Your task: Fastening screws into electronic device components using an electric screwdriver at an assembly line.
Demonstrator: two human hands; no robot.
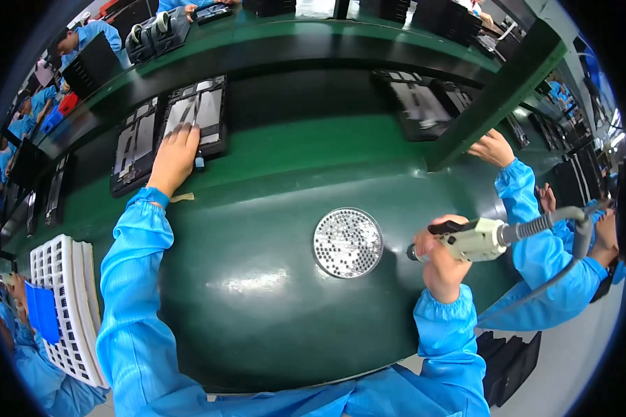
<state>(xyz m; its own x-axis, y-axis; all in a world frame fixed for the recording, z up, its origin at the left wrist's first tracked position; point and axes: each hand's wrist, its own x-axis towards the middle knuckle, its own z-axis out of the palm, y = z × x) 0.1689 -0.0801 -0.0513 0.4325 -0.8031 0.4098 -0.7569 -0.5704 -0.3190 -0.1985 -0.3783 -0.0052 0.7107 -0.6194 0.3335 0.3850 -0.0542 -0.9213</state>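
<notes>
My left hand [174, 161] lies with its fingers stretched out over the near part of a black tray [215, 128] that carries a flat device with silver-grey panels. Just left of it sits a similar black tray [135, 149] with a device in it. My right hand [444, 260] is wrapped round a pale electric screwdriver [476, 240], tilted nearly level with its tip toward the left. Between my hands, nearer the right one, a round clear dish [348, 276] holds many small dark pieces that look like screws, spread in dotted rows.
A green slanted post [497, 90] rises at the right, beside a co-worker's hand [492, 148]. Another black tray [417, 108] lies on the green belt [292, 139]. White gridded trays [62, 278] stand at the left. The screwdriver's grey cable [577, 257] loops at the right.
</notes>
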